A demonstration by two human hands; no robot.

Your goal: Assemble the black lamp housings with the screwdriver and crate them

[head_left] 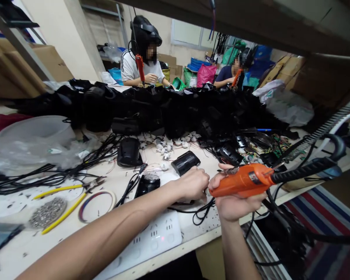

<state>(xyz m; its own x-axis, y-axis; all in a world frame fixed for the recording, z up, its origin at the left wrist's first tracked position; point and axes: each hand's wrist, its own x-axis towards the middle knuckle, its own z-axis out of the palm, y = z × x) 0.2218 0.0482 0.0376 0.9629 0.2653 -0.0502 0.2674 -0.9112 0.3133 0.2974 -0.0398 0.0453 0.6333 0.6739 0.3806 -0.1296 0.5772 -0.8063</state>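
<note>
My right hand (236,206) is wrapped around an orange electric screwdriver (245,181), held nearly level with its cord end to the right. The tool's front end is close to my left hand (194,182). The fingers of that left hand are curled closed, and what they hold is hidden. Just behind it lies a glossy black plastic housing (186,162). Another black part with a clear round top (148,184) rests left of the hand, partly behind my forearm. A black cable (202,214) loops on the table below my hands.
Under my left forearm is a white power strip (163,233). Yellow-handled pliers (65,217), a dish of screws (48,212) and a tape roll (97,206) lie left. Small white parts (165,146) and a heap of black pieces (175,109) lie behind. Two people (146,58) work across the table.
</note>
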